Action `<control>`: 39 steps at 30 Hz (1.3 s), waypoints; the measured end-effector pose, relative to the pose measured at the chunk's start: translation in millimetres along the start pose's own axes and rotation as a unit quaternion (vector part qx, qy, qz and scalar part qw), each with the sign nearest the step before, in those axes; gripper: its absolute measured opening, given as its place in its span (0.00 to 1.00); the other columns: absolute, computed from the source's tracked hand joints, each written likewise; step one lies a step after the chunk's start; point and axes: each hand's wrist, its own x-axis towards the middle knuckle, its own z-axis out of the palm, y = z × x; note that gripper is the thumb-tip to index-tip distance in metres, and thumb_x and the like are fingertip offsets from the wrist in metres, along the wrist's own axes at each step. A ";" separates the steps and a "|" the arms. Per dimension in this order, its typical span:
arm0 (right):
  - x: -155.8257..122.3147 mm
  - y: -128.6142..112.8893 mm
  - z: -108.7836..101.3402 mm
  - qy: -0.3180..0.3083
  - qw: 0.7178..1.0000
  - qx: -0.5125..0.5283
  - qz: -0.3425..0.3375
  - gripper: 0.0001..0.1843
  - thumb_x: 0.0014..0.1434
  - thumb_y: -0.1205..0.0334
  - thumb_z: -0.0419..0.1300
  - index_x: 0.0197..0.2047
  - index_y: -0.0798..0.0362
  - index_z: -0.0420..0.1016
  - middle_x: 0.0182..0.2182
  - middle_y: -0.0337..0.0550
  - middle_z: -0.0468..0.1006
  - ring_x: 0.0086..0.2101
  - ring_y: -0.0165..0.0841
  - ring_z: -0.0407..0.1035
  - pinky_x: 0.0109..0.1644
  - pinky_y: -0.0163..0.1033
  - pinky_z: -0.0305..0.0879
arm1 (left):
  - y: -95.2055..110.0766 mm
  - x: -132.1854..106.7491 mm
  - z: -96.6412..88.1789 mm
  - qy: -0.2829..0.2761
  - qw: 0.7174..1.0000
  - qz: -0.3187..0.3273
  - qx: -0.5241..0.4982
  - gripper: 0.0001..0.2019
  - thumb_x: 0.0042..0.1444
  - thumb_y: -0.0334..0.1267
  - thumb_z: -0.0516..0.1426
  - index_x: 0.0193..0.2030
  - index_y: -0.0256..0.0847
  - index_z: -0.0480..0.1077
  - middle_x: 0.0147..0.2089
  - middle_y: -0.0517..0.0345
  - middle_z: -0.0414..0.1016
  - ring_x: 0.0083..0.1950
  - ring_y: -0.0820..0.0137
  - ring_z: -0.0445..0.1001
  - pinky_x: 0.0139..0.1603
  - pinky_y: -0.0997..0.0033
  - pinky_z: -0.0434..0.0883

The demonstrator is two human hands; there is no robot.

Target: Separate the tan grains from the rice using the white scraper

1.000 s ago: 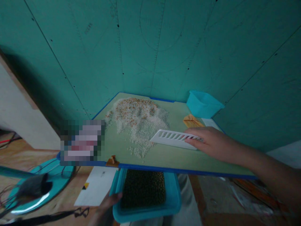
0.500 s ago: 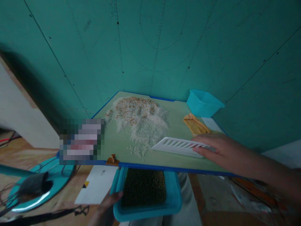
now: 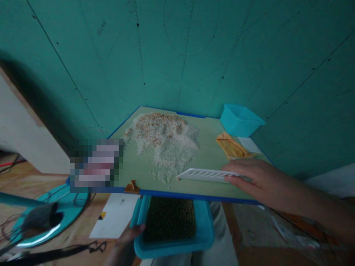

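Observation:
My right hand (image 3: 244,173) grips a flat white slotted plastic piece (image 3: 202,174) by its right end, low above the pale board (image 3: 135,173). Its pointed left end is beside the lower edge of a spread heap of white grains (image 3: 174,151). Orange-brown kernels (image 3: 158,120) lie mixed in the heap's far part. Below the board's front edge, my left hand (image 3: 127,236) holds the left side of a blue tub (image 3: 204,229), thumb over the rim. Dark green and tan beans (image 3: 170,220) fill much of the tub.
A turquoise bin (image 3: 241,122) stands at the board's back right, near a folded yellow-brown cloth (image 3: 231,146). On the left lies a blurred-out item (image 3: 97,166). A brown scrap (image 3: 132,186) sits at the front edge. The green wall (image 3: 177,55) rises behind.
My right hand has come slightly lower, and the slotted piece is tilted flatter, its slots showing narrower. A small bit now shows beneath its tip. The left hand and tub look nearly unchanged.

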 end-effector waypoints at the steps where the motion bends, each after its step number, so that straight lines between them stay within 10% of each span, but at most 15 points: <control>1: -1.4 -0.6 0.3 0.004 1.000 -0.002 -0.003 0.11 0.60 0.65 0.47 0.40 0.51 0.71 0.35 0.42 0.75 0.37 0.34 0.69 0.38 0.38 0.63 | 0.0 0.0 -0.8 -0.002 1.000 0.004 0.007 0.14 0.44 0.35 0.59 0.41 0.45 0.75 0.43 0.63 0.79 0.61 0.58 0.56 0.58 0.61 0.57; 39: -15.6 -13.3 12.4 0.021 0.999 0.020 -0.018 0.11 0.58 0.68 0.48 0.39 0.50 0.71 0.34 0.41 0.75 0.36 0.32 0.69 0.40 0.38 0.64 | -2.0 -5.9 1.3 -0.045 0.999 -0.029 0.002 0.12 0.49 0.35 0.55 0.39 0.49 0.76 0.42 0.66 0.80 0.61 0.61 0.55 0.56 0.63 0.58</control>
